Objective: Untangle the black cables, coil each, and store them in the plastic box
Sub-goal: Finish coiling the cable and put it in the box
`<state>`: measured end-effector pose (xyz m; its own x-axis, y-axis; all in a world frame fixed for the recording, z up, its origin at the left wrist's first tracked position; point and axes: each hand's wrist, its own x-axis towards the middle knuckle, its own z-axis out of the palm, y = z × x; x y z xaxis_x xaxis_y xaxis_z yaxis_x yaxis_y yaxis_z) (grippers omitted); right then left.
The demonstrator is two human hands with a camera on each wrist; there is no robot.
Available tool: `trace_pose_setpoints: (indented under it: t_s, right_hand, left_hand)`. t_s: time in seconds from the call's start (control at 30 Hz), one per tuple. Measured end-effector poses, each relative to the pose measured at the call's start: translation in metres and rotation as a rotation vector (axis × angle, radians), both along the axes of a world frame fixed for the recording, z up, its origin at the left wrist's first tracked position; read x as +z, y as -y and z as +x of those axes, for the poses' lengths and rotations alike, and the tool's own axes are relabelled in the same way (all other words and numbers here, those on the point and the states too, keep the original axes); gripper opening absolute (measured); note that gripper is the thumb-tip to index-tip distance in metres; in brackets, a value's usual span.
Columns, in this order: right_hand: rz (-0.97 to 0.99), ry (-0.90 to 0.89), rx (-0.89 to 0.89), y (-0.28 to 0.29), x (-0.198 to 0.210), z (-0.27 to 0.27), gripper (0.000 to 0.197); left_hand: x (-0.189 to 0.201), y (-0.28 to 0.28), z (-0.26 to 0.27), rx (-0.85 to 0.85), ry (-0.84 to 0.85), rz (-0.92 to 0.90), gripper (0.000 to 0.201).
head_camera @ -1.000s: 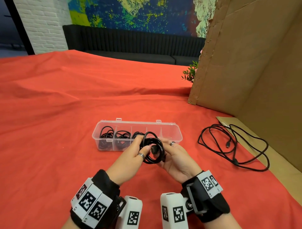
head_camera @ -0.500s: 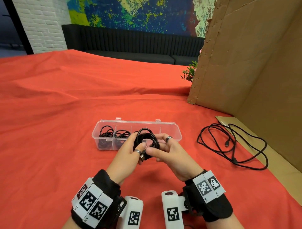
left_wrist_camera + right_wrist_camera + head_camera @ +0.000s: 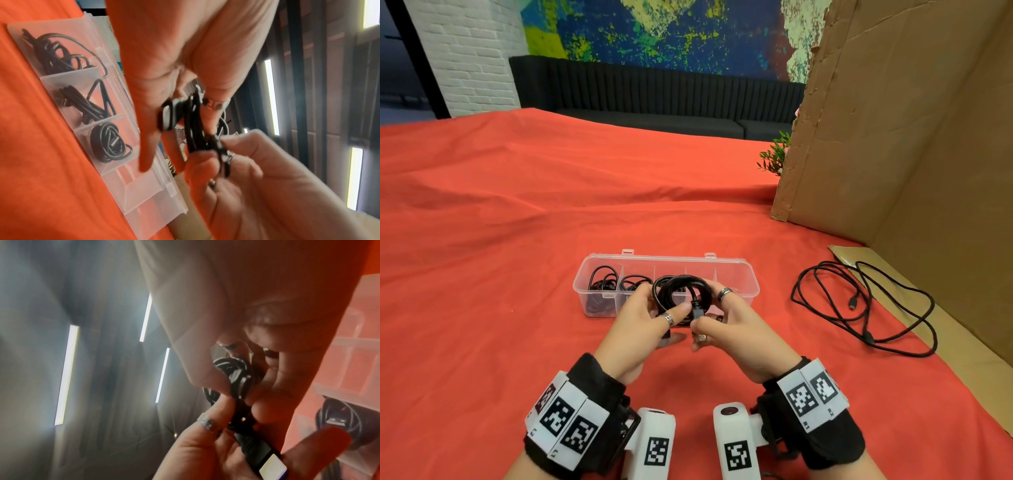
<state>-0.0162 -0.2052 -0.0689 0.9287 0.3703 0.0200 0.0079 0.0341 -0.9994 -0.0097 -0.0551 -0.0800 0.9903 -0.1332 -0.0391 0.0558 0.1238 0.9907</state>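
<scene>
Both hands are close together just in front of the clear plastic box (image 3: 751, 291): the left hand (image 3: 642, 322) and the right hand (image 3: 736, 329) both grip one coiled black cable (image 3: 683, 291), with the right thumb and fingers pinching its USB plug (image 3: 697, 313). Three left compartments of the box already contain coiled cables (image 3: 61, 53). One loose black cable (image 3: 866, 305) lies on the red cloth (image 3: 500, 257) to the right, beside the cardboard wall (image 3: 911, 137).

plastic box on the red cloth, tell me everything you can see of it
The plastic box is a long, clear, open-topped container with two small clips on its far rim. Thin dividers split it into a row of compartments. It sits flat on the red cloth. The three leftmost hold coiled black cables; the rest look empty, partly hidden behind the hands.
</scene>
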Motion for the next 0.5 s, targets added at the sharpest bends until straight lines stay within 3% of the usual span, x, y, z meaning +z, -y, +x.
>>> trace_pose_setpoints:
  t_s: [0.2, 0.37, 0.5]
  right_hand:
    - [-0.191, 0.022, 0.033, 0.005, 0.008, 0.001, 0.058]
    - [-0.486, 0.068, 0.215, 0.011, 0.032, 0.006, 0.043]
    - [-0.626, 0.107, 0.289, 0.003, 0.038, 0.008, 0.034]
  left_hand:
    - [0.013, -0.01, -0.003, -0.273, -0.045, -0.017, 0.046]
    - [0.012, -0.01, -0.003, -0.221, -0.063, -0.045, 0.06]
    - [0.007, -0.008, -0.002, -0.147, 0.0, 0.047, 0.055]
